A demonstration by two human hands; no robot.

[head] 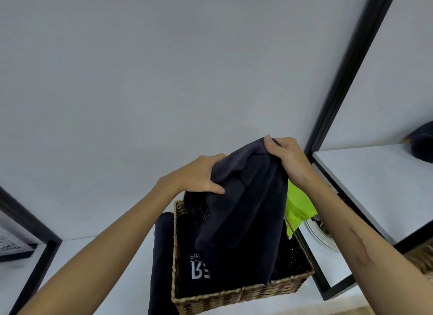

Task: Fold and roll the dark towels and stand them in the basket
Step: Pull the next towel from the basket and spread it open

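Hands: left hand [203, 174] and right hand [287, 158] are both gripping the top of a dark towel [243, 209].
Towel: hanging over the wicker basket [234, 294], lower end inside.
Advice: find the corners and shake it flat before folding.

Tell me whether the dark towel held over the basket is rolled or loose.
Loose. The dark grey towel hangs in slack folds from both hands, left and right, its lower end inside the woven wicker basket.
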